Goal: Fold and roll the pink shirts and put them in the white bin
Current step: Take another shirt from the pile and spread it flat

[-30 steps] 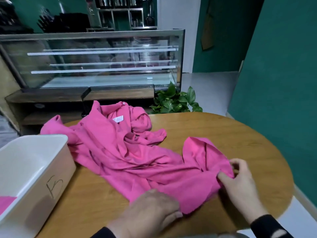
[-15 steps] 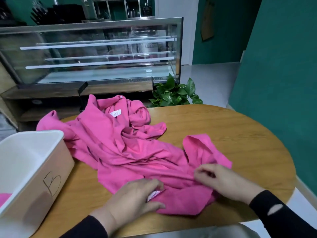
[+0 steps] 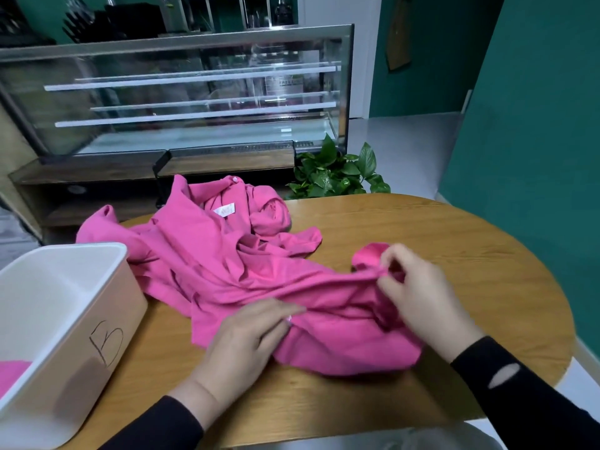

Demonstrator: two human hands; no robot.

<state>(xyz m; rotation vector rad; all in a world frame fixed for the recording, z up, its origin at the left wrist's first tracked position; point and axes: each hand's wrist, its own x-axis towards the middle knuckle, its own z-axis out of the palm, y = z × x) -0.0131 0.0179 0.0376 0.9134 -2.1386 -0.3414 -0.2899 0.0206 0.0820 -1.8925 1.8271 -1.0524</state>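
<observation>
While the shirt (image 3: 246, 274) lay crumpled across the round desk (image 3: 438, 241), both hands worked at its near end. It sprawled from the far left edge, where the collar and a white label (image 3: 224, 210) faced up, toward the person's side, just beside the bin (image 3: 107, 323) on its left. The left hand (image 3: 246, 336) lay on the near hem, its fingers (image 3: 285, 311) curled into the cloth and gathering a bunch of it, probably to anchor that corner so the rest could be pulled straight. The right hand (image 3: 418, 293) was raised a little off the desk, its fingers (image 3: 389, 261) pinching a ridge of cloth at the right end, and a taut fold ran from that pinch back toward the middle. That hold looked meant for finding an edge or sleeve and drawing it out flat. Judging by the wrinkles, no fold had been made yet, so the task on this shirt seemed barely begun. The bin stood at the desk's left edge, marked with a handwritten letter, close enough for a short reach once a roll was ready. Something pink (image 3: 13, 375) already showed in its near corner, perhaps a finished shirt, though too little was visible to be sure.
</observation>
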